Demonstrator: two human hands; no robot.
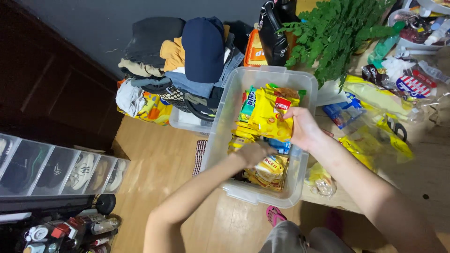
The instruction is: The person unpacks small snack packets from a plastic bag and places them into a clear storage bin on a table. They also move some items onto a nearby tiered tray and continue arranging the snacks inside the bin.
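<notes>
Yellow plastic snack packet (268,117): my right hand (303,127) pinches it over clear plastic bin (225,117); left hand (253,152) inside, grip can't tell.

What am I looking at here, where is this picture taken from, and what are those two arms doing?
This is one picture from a camera worn on a person's head, looking down at their own bare arms. No machine is involved. The right hand grips a yellow snack packet standing in a clear plastic bin full of packets. The left hand reaches down among the lower packets; whether it grips one cannot be told. The bin rests at the edge of a wooden table, where more plastic bags and a leafy green bunch lie. Behind the bin is a basket piled with folded clothes and a navy cap.
</notes>
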